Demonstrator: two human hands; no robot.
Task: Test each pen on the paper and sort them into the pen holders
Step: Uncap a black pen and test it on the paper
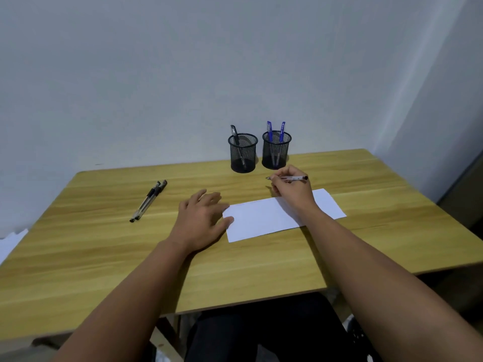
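Paper [264, 218], a white sheet, lies flat on the wooden tabletop [104, 257] and serves as the landmark here. The left hand [202, 220] rests palm down with its fingers spread and relaxed, holding nothing; its fingertips and thumb touch the sheet's left edge. The right hand [292, 188] sits over the sheet's far edge, with the forearm crossing the paper's right part, and its fingers pinch a clear-barrelled pen [287, 178]. That pen lies nearly level, tip pointing left and dark end pointing right, above bare tabletop just beyond the sheet's far edge; whether the tip touches the wood cannot be told.

Beyond the paper, near the wall, stand two black mesh pen holders side by side. The left holder [243, 154] contains one black pen [234, 133] leaning left. The right holder [276, 151] contains two blue pens [275, 130], their tops spread apart. Well to the left of the paper, two black pens [149, 201] lie touching each other, side by side on the tabletop, slanting away from the person.
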